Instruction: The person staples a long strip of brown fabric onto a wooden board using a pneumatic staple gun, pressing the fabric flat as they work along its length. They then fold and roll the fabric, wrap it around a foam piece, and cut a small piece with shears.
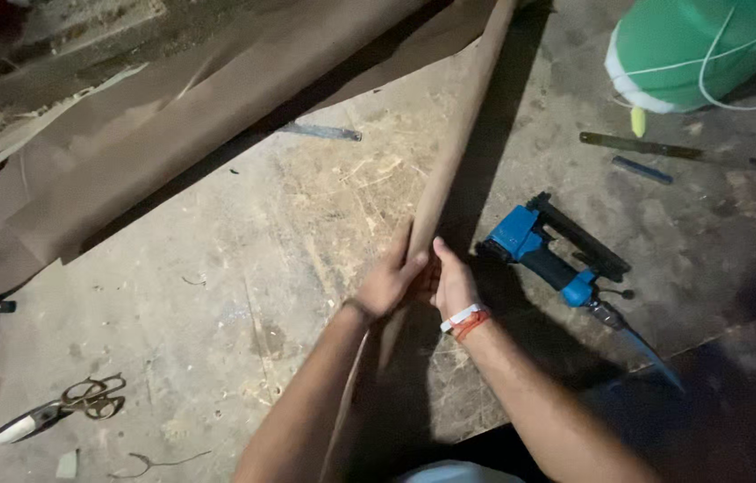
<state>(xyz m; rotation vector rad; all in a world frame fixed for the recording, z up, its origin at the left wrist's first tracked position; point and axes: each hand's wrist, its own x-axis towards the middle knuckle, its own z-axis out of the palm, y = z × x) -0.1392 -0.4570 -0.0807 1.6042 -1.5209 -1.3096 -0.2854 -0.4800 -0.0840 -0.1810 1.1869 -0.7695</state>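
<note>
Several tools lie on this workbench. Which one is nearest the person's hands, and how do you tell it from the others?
The blue pneumatic stapler, just beside the right hand. The scissors lie far off at the lower left, and the metal ruler lies farther up.

I see a scuffed wooden worktop (244,268). On it lie brown sheet material (127,152) far left, scissors (60,407) near left, a blue pneumatic stapler (548,255) to the right, and a metal ruler (664,150) far right.
</note>
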